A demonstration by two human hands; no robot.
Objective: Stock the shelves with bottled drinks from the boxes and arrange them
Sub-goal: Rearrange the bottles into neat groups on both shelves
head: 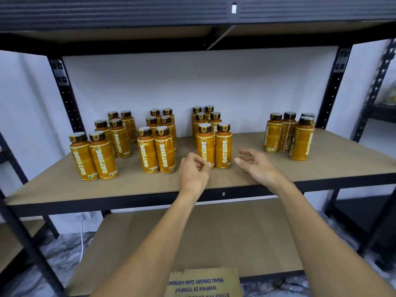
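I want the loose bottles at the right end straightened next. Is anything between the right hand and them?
Nothing visible does. Only bare shelf board lies between the right hand and the right-end bottles; the pair of bottles nearest the hand stands on its other side.

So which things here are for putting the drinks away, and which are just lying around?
For the job: bottles, shelf, cardboard box, left hand, right hand.
Just lying around: white cable on the floor, other rack on the right.
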